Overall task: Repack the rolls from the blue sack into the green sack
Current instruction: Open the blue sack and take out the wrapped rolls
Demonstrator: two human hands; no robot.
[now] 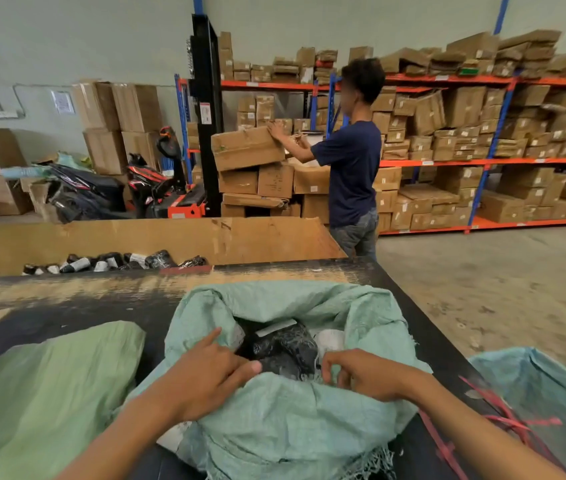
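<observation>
Teal-blue woven sack open on tabletop; both hands gripping rim, fingers curled; next, probably lifting out black rolls.

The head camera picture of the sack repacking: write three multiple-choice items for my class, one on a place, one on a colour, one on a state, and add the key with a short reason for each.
1. Where do the loose black rolls lie?
A. in the big cardboard box behind the table
B. on the floor by the shelves
C. on the forklift

2. What colour is the strap lying at the right edge of the table?
A. yellow
B. red
C. white

3. How is the mouth of the middle sack?
A. tied shut
B. sewn shut
C. open, with rolls showing inside

Key: 1 A, the rolls sit against the wall of the cardboard box. 2 B, the strap is plainly red. 3 C, the left hand and right hand are at the rim and the black wrapped rolls show in the opening.
</observation>
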